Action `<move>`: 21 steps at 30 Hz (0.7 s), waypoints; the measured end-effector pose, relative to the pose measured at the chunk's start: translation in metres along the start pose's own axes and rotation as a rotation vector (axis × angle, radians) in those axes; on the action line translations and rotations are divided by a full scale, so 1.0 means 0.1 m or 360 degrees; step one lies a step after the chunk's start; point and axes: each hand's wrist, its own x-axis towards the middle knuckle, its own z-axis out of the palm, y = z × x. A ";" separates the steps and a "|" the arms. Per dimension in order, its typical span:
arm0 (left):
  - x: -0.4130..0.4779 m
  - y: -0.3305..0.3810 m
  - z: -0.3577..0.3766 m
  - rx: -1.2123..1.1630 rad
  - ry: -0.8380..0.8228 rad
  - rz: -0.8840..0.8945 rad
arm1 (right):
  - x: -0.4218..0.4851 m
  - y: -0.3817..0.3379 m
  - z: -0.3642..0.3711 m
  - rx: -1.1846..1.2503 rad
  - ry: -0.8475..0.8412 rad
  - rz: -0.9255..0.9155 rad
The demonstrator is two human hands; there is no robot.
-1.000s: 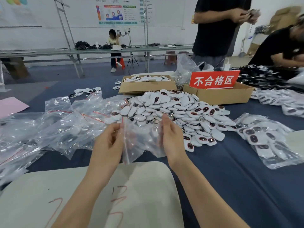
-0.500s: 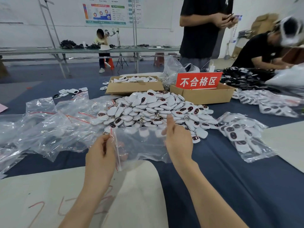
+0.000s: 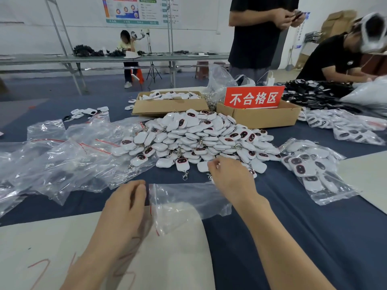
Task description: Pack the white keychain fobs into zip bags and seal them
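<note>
A big pile of white keychain fobs (image 3: pixel 199 139) with dark red faces lies in the middle of the blue table. In front of it an empty clear zip bag (image 3: pixel 188 201) lies flat, its red-lined mouth to the left. My left hand (image 3: pixel 125 206) pinches that mouth edge. My right hand (image 3: pixel 230 176) reaches over the bag to the pile's near edge, where its fingertips pinch a white fob (image 3: pixel 202 166). A filled bag of fobs (image 3: pixel 310 168) lies to the right.
A heap of empty zip bags (image 3: pixel 62 153) covers the left. Two cardboard boxes (image 3: pixel 169 105) (image 3: pixel 261 116) stand behind the pile, one with a red sign (image 3: pixel 253 98). A white board (image 3: pixel 62 248) lies at the near edge. A standing person (image 3: pixel 255 38) and a seated person (image 3: pixel 335 57) work opposite.
The bag came down from in front of me onto the table. My right hand let go of it and moved forward to the pile; my left hand kept hold of the mouth.
</note>
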 end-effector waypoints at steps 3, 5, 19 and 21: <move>0.23 -0.05 0.00 0.0151 -0.0032 0.0021 | 0.04 -0.20 0.06 0.0154 0.0006 -0.0147; 0.44 -0.07 0.09 0.0309 -0.0136 0.0075 | 0.06 -0.34 0.16 0.0189 -0.0074 -0.0251; 1.12 0.00 0.52 0.0862 -0.0107 0.0355 | 0.09 -0.49 0.56 0.0176 -0.0284 -0.0509; 1.04 0.01 0.41 0.0024 -0.0064 0.0027 | 0.10 -0.52 0.51 0.0356 -0.0229 -0.0512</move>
